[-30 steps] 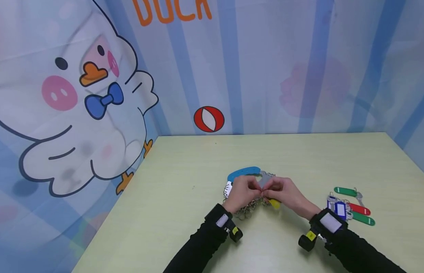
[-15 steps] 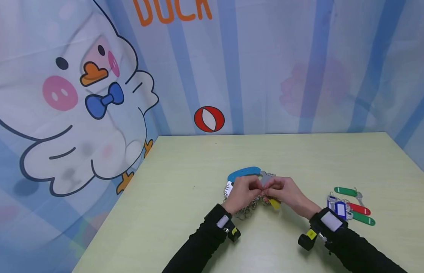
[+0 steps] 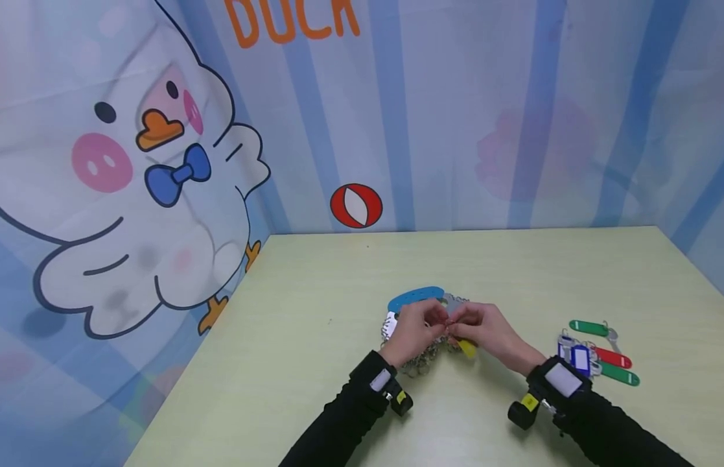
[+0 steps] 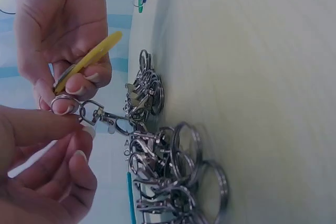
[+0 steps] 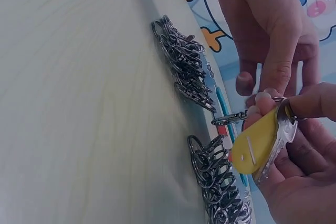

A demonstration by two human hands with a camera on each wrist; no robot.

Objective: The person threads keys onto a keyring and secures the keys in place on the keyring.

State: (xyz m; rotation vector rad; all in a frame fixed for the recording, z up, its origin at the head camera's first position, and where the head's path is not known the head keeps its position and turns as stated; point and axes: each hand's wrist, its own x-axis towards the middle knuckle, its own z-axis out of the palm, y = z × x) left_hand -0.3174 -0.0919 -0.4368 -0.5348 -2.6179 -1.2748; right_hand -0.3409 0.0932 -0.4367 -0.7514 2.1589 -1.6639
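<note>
In the head view, both hands meet above a cluster of metal clasps and rings. My left hand [image 3: 414, 332] pinches the ring end of a swivel clasp [image 4: 107, 119]. Thumb and fingers of my right hand [image 3: 491, 332] grip a split ring [image 4: 65, 102] that bears a yellow key tag [image 5: 254, 142] and a silver key [image 5: 278, 148]. The split ring and the clasp's ring overlap at the fingertips in the left wrist view. Many other swivel clasps [image 5: 184, 61] lie on the table beneath, beside a blue curved strip [image 3: 417, 296]. Fingers hide part of the ring joint.
To the right on the table [image 3: 315, 389] lie a green key tag [image 3: 588, 327] with a key, a red key tag [image 3: 614, 358], another green key tag [image 3: 619, 374] and blue-framed tags [image 3: 580, 359]. A printed cloth [image 3: 443, 117] stands behind the table's far edge.
Both hands stay together in nearly the same place, with the yellow key tag still under the right fingers. The head view has tilted very slightly.
</note>
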